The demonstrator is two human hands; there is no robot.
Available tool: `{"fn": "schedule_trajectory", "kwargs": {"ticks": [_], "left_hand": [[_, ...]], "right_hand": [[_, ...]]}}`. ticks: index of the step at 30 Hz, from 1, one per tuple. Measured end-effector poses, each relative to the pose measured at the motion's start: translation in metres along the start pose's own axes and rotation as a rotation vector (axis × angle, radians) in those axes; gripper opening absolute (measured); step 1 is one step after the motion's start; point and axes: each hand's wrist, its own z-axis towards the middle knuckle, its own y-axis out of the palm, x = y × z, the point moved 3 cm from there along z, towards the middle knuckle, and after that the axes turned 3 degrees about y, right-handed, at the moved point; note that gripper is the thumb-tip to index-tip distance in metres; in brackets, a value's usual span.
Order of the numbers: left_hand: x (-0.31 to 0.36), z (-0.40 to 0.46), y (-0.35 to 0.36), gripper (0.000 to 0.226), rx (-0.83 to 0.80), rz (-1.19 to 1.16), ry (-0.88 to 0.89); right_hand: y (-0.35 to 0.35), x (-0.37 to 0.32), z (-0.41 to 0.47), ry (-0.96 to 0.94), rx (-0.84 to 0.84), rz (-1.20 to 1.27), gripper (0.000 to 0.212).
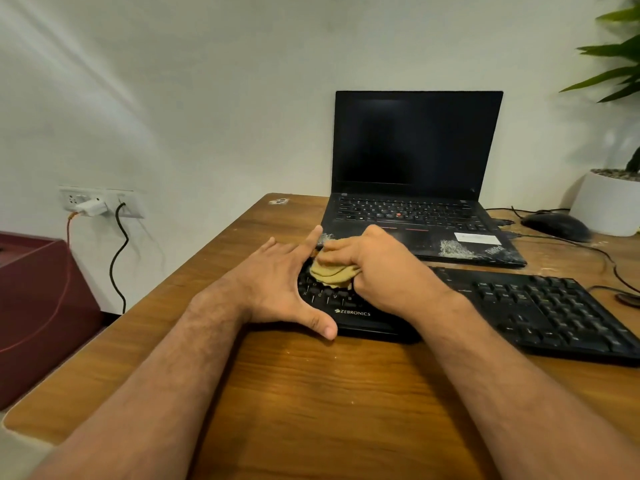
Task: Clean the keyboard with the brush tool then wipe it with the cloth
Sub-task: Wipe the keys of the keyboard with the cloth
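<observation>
A black Zebronics keyboard (540,306) lies across the wooden desk (311,393) in front of me. My right hand (377,268) grips a bunched tan cloth (330,273) and holds it down on the keys at the keyboard's left part. My left hand (277,282) lies flat with spread fingers over the keyboard's left end, its thumb along the front edge. No brush tool is in view.
An open black laptop (415,161) with a dark screen stands just behind the keyboard. A black mouse (557,225), cables and a white plant pot (609,206) sit at the right. A maroon box (38,306) and a wall socket (97,202) are left of the desk.
</observation>
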Motion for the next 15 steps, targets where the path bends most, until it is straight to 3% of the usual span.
{"fn": "schedule_trajectory", "kwargs": {"ticks": [2, 8, 13, 15], "left_hand": [[0.002, 0.002, 0.0, 0.159, -0.006, 0.021, -0.007], [0.004, -0.002, -0.002, 0.156, -0.025, -0.012, -0.047], [0.008, -0.006, -0.005, 0.158, -0.036, -0.01, -0.064], [0.01, -0.006, -0.003, 0.156, -0.04, 0.004, -0.067]], "right_hand": [[0.006, 0.001, 0.01, 0.022, -0.029, -0.032, 0.06], [-0.019, 0.03, -0.001, 0.323, 0.08, -0.017, 0.045], [-0.003, 0.003, 0.003, 0.106, 0.01, 0.036, 0.058], [-0.002, 0.001, 0.006, 0.095, 0.019, -0.02, 0.053]]}}
